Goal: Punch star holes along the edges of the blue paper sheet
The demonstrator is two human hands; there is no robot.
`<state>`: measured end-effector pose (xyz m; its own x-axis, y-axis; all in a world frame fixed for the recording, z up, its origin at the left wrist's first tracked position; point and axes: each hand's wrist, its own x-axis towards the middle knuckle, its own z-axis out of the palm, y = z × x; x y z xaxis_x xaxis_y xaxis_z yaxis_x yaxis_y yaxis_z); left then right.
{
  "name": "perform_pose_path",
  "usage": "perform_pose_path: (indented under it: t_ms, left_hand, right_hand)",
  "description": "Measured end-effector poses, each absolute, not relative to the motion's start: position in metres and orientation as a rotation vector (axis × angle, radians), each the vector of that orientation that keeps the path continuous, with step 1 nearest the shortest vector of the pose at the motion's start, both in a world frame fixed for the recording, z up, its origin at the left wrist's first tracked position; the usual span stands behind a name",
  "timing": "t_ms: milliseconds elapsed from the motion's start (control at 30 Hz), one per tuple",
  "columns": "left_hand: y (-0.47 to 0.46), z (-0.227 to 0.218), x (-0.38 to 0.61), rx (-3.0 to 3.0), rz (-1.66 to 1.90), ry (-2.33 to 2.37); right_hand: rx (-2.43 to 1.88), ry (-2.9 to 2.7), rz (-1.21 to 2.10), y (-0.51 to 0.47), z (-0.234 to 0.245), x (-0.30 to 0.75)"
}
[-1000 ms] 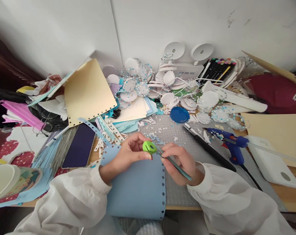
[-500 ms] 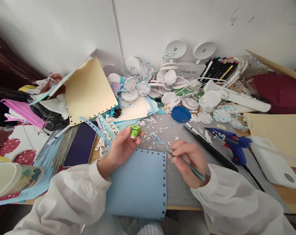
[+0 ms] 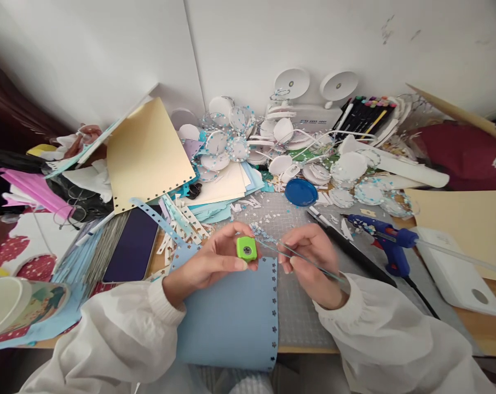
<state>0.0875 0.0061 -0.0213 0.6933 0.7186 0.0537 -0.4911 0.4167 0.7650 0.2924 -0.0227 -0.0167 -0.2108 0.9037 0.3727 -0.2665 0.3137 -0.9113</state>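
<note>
Nearest the camera: pale sleeves, both cut off by the lower part of the view. Between them, blue sheet (image 3: 227, 317) with small punched shapes along its right and top edges; near edge overhangs the desk (image 3: 480, 331), upper left part covered by the left hand (image 3: 211, 257).

Left hand: pinches a green punch (image 3: 242, 241) between thumb and fingers; patterned face visible, far sides hidden. Right hand (image 3: 313, 262): pinches slim teal tweezers (image 3: 309, 261) between thumb and fingers; outline blurred, rear end running toward the cuff. Tips point at the punch; contact cannot be judged.

Position of punch: above the sheet's top edge, at the left hand's fingertips, left of the right hand and apart from it.

Gray cutting mat (image 3: 299, 328) lies right of the sheet, partly under the right arm. Tub (image 3: 5, 306) at left, cut off by the frame. Dark flat slab (image 3: 131, 249) beyond the left sleeve, its upper end under other items. Glue gun (image 3: 399, 238) at right, its cord passing out of clear view.

Farther: tiny cut-outs (image 3: 262, 234) just beyond the punch, too small to count; blue lid (image 3: 301, 192); then a heap of white discs (image 3: 283, 130), many overlapping, before the wall (image 3: 248, 49).
</note>
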Motion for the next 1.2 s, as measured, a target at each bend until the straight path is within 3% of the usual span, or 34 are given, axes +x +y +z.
perform_pose_path:
  t_ms: [900, 1200]
  left_hand:
    - [0.008, -0.029, 0.088, 0.930, 0.773, 0.251]
    - [0.007, -0.028, 0.090, 0.946, 0.778, 0.215]
  right_hand:
    - [-0.754, -1.267, 1.328, -0.028, -0.014, 0.287]
    - [-0.747, -1.159, 1.547, -0.021, -0.004, 0.290]
